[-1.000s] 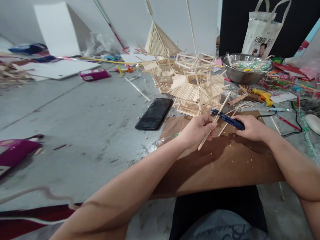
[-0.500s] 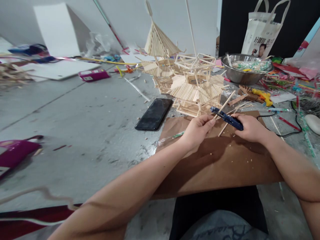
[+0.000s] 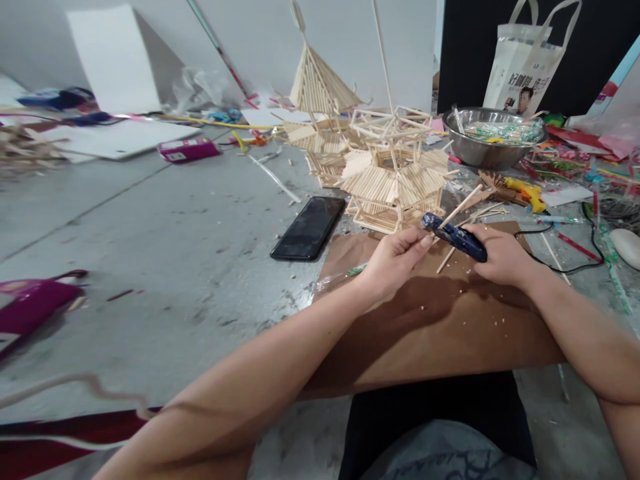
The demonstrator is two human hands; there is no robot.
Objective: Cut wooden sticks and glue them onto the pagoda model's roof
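Note:
My left hand (image 3: 395,257) pinches a thin wooden stick (image 3: 460,207) that slants up to the right. The stick passes through the jaws of a small blue cutter (image 3: 454,236), which my right hand (image 3: 500,255) grips by the handles. Both hands hover over a brown cardboard sheet (image 3: 440,327) strewn with small wood chips. Just beyond them stands a tiered stick-built model (image 3: 395,177), with a second, pointed-roof stick model (image 3: 317,87) behind it.
A black phone (image 3: 310,227) lies left of the cardboard. A steel bowl (image 3: 490,140), a yellow glue gun (image 3: 525,190), cables and coloured sticks crowd the right. A white tote bag (image 3: 525,60) stands behind. Magenta boxes (image 3: 187,148) and white boards lie at left.
The stick has slid further through the cutter, so less of it trails below my left hand. The cutter's jaws have tilted up slightly onto it.

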